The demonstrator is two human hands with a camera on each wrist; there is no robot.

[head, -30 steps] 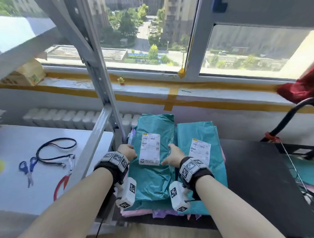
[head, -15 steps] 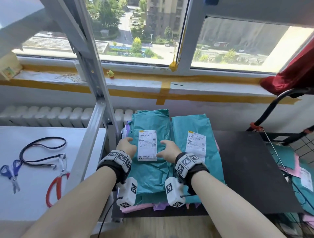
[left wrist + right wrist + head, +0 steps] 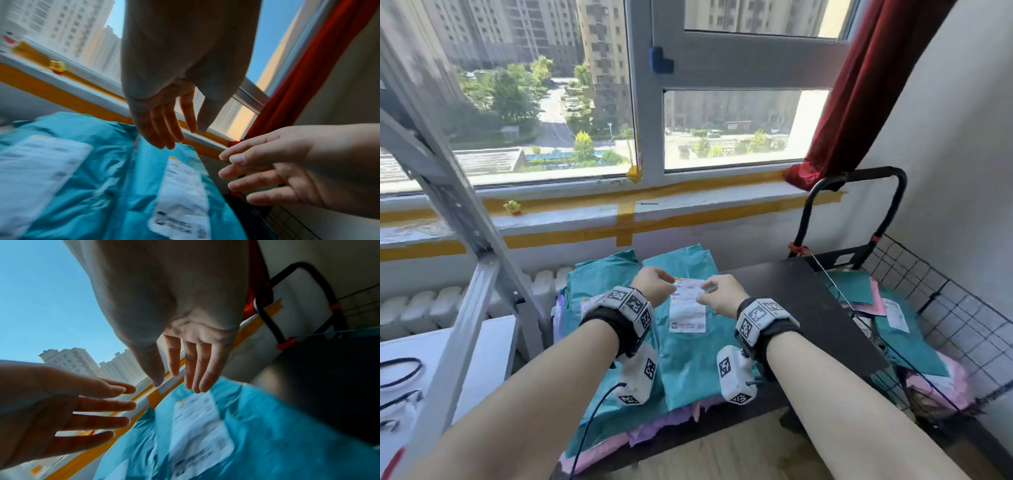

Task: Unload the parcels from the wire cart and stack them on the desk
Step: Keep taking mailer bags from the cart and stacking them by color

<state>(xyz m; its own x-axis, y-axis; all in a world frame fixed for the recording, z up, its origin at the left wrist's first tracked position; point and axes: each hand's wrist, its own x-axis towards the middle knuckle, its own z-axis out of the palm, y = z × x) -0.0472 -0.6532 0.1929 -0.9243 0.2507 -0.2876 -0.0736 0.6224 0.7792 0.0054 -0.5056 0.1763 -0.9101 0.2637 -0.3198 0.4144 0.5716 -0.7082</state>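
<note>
Two stacks of teal parcels (image 3: pixel 691 359) with white labels lie side by side on the dark desk (image 3: pixel 811 308), over pink and purple ones. Both hands hover just above the right stack, holding nothing. My left hand (image 3: pixel 654 284) (image 3: pixel 170 129) has straight, relaxed fingers, and so does my right hand (image 3: pixel 722 294) (image 3: pixel 180 374). The wrist views show each palm empty above a teal parcel (image 3: pixel 115 178) (image 3: pixel 226 434). To the right, the black wire cart (image 3: pixel 941 308) holds more teal and pink parcels (image 3: pixel 904 329).
A grey metal frame (image 3: pixel 476 240) rises at the left beside a white table (image 3: pixel 482 342) with cords on it. Behind the desk run a windowsill with yellow tape (image 3: pixel 626 219) and a radiator. A red curtain (image 3: pixel 859 102) hangs over the cart's black handle (image 3: pixel 859 174).
Both hands have lifted off the left teal parcel and moved right, now hovering open over the right stack. The head view has swung right, bringing the cart into sight.
</note>
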